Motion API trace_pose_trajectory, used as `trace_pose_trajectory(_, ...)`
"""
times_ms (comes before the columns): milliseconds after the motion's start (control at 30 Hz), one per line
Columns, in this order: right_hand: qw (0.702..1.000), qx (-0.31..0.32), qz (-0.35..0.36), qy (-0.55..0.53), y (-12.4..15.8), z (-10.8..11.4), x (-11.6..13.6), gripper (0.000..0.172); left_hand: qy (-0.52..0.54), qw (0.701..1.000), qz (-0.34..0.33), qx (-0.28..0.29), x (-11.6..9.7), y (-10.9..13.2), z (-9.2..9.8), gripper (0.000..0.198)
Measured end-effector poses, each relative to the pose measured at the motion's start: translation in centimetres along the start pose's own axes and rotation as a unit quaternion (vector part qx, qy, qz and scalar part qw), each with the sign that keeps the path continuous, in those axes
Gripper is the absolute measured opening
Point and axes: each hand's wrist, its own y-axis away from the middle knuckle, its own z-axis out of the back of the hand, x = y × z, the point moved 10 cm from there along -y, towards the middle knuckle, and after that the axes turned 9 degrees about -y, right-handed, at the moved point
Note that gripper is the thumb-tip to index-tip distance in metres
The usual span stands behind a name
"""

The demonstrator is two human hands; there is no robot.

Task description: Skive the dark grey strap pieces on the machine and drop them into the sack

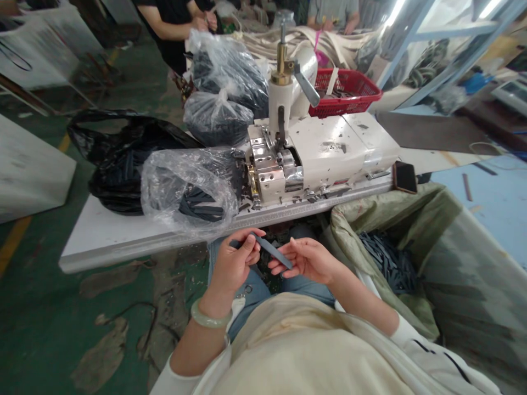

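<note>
My left hand (234, 263) pinches one end of a flat dark grey strip (269, 249), likely rubber or leather, above my lap. My right hand (307, 260) is close beside it, fingers apart, with the strip's far end touching its fingertips. A pale jade bangle (209, 315) circles my left wrist. To my right, a woven sack (395, 219) with a green lining holds a heap of similar dark strips (387, 260). Ahead, a white industrial sewing machine (321, 153) stands on the white table (123, 241), beyond my hands.
Clear plastic bags of dark strips (187, 189) and a black bag (119, 170) sit left of the machine. A phone (404, 177) lies on the table edge. Behind stands a red basket (346, 93). Co-workers (168, 27) stand at the far side among pale material.
</note>
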Motion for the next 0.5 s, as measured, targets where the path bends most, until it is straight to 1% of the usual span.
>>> trace_pose_trajectory(100,0.999,0.014,-0.024,-0.024,0.0,-0.1,-0.4,0.062,-0.005,1.000,0.002,-0.003,0.0,-0.1,0.2,0.020)
trace_pose_trajectory(167,0.999,0.021,-0.028,-0.028,0.0,-0.3,-0.5,0.066,-0.007,1.000,0.003,-0.005,0.0,-0.1,0.2,0.020)
trace_pose_trajectory(233,0.999,0.028,-0.015,-0.016,0.0,-0.6,-0.3,0.058,-0.015,1.000,0.005,-0.011,0.1,-0.2,0.3,0.020)
trace_pose_trajectory(300,0.999,0.033,-0.004,0.008,-0.1,-0.9,-0.2,0.047,-0.035,0.999,0.006,-0.029,0.2,-0.3,0.6,0.019)
trace_pose_trajectory(333,0.999,0.037,-0.009,0.017,-0.1,-1.1,-0.4,0.042,-0.049,0.998,0.009,-0.042,0.3,-0.4,0.8,0.019)
trace_pose_trajectory(400,0.998,0.048,-0.041,0.019,-0.2,-1.3,-1.2,0.038,-0.079,0.995,0.017,-0.062,0.6,-0.5,1.1,0.020)
trace_pose_trajectory(500,0.994,0.063,-0.084,-0.015,-0.4,-1.3,-2.3,0.038,-0.107,0.992,0.025,-0.066,0.9,-0.5,1.1,0.022)
